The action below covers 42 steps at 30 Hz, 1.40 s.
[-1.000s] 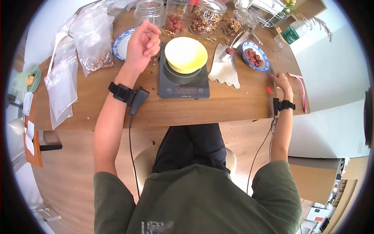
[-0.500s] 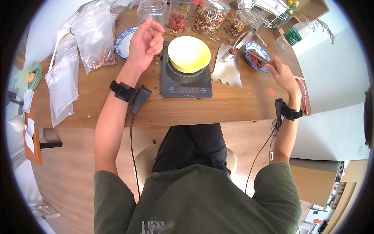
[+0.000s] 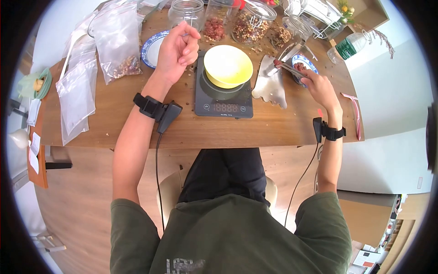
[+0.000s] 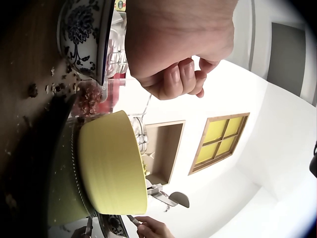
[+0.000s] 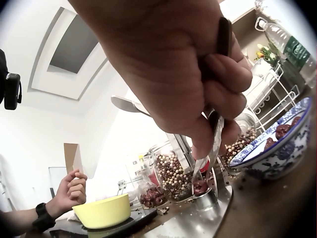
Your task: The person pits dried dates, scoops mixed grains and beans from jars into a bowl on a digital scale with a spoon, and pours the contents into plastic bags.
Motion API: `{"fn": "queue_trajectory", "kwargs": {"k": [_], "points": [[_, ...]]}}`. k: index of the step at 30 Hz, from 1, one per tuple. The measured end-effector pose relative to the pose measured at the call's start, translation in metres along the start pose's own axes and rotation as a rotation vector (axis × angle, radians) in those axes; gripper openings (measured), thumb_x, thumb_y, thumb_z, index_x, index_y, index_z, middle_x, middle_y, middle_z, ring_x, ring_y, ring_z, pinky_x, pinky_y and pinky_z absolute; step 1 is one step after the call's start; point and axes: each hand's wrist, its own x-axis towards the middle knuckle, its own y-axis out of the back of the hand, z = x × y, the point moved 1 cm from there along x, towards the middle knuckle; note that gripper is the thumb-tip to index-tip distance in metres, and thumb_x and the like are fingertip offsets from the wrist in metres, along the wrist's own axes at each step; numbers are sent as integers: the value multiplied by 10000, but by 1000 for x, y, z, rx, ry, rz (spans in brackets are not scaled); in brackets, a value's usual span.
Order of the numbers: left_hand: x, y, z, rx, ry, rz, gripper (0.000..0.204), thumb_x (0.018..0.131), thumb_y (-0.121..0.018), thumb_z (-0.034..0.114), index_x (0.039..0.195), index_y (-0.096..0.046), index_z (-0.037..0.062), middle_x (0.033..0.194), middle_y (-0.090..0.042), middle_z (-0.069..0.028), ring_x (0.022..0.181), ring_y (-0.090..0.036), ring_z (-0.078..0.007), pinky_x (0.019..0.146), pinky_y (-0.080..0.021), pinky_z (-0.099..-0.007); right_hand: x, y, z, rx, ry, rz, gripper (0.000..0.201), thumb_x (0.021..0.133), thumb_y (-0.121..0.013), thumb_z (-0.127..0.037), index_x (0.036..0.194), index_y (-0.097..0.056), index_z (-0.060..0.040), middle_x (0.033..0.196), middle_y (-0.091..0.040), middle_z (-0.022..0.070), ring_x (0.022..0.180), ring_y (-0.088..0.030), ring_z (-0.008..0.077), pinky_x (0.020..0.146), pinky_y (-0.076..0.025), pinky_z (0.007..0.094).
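Observation:
My right hand (image 3: 321, 89) grips a slim metal tool (image 5: 218, 131) with a dark brown handle. The tool's end reaches a wrinkled red date (image 5: 200, 187), which sits at the top of a short metal cylinder (image 5: 205, 202) on a shiny, wavy-edged metal plate (image 3: 269, 86). Just beside this hand, partly hidden by it, is a blue-and-white bowl (image 5: 277, 161) of dates. My left hand (image 3: 178, 50) hangs in the air, fingers loosely curled around nothing, left of a yellow bowl (image 3: 228, 68) on a black digital scale (image 3: 223, 98).
Behind the bowl stand glass jars (image 3: 253, 25) of mixed beans and a clear container (image 3: 214, 27) of reddish pieces. Blue-rimmed plate (image 3: 149, 48) and plastic bags (image 3: 116, 41) lie at left. A bottle (image 3: 349, 48) and a pink strip (image 3: 355, 114) are at right.
My right hand has come from the table's right edge with the tool, past the date bowl, and moved left to the date on the cylinder. The left hand has stayed loosely raised.

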Motion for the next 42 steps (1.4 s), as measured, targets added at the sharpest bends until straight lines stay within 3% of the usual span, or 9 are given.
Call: {"fn": "queue_trajectory", "kwargs": {"k": [6, 12, 23, 29, 31, 33, 37, 39, 42], "points": [[0, -1, 0, 7, 2, 20, 363, 970, -341, 311, 854, -531, 25, 500, -346, 13, 375, -270, -66, 355, -232, -200, -14, 19, -34, 3, -17, 12, 219, 848, -568, -209, 1021, -609, -82, 858, -626, 182, 812, -581, 382, 693, -455, 435], [-1, -2, 0, 4, 12, 27, 360, 969, -347, 313, 856, -534, 27, 509, -354, 11, 380, -275, -66, 355, -233, -200, -9, 26, -71, 127, 235, 134, 201, 846, -574, -189, 999, -617, -66, 800, -621, 187, 784, -596, 354, 676, -457, 410], [0, 0, 0, -4, 17, 12, 363, 949, -385, 332, 845, -539, 21, 502, -364, 16, 381, -278, -69, 378, -223, -212, 14, 2, -112, 62, 362, 26, 224, 846, -571, -217, 997, -607, -54, 798, -626, 170, 782, -605, 345, 646, -471, 424], [-1, -2, 0, 1, 19, 20, 364, 949, -385, 337, 846, -535, 22, 504, -366, 18, 381, -280, -66, 376, -225, -210, 3, 22, -108, 85, 286, 20, 226, 849, -570, -204, 1014, -594, -52, 787, -623, 178, 781, -607, 346, 649, -471, 416], [-1, -1, 0, 13, 18, 18, 363, 950, -384, 339, 847, -531, 23, 506, -364, 20, 383, -278, -63, 377, -223, -207, -4, 35, -100, 183, 288, 104, 224, 845, -575, -182, 1022, -590, -46, 799, -620, 195, 780, -598, 354, 659, -472, 401], [-1, -2, 0, 18, 18, 26, 362, 950, -384, 339, 847, -529, 24, 506, -362, 20, 384, -276, -61, 377, -222, -205, -15, 50, -92, 214, 299, 165, 232, 855, -571, -155, 1052, -580, -32, 763, -628, 164, 709, -618, 302, 637, -467, 351], [-2, -3, 0, 29, 13, 45, 358, 949, -388, 340, 845, -524, 25, 508, -361, 20, 384, -271, -61, 376, -220, -203, -35, 83, -51, 333, 19, 457, 247, 894, -528, -147, 1099, -565, -13, 687, -580, 50, 638, -521, 90, 577, -409, 226], [-2, -3, -1, 21, 17, 39, 356, 948, -391, 339, 844, -523, 25, 508, -361, 19, 383, -273, -61, 375, -220, -203, -40, 93, -27, 398, -80, 555, 257, 929, -476, -153, 1107, -550, 17, 717, -547, 20, 602, -444, 58, 529, -349, 178], [-1, -2, -1, 9, 19, 34, 352, 946, -396, 336, 843, -523, 25, 505, -362, 17, 382, -276, -61, 373, -221, -203, -41, 94, 17, 330, -245, 560, 248, 927, -480, -180, 1047, -559, 21, 705, -571, 34, 578, -488, 64, 502, -373, 191]]}}
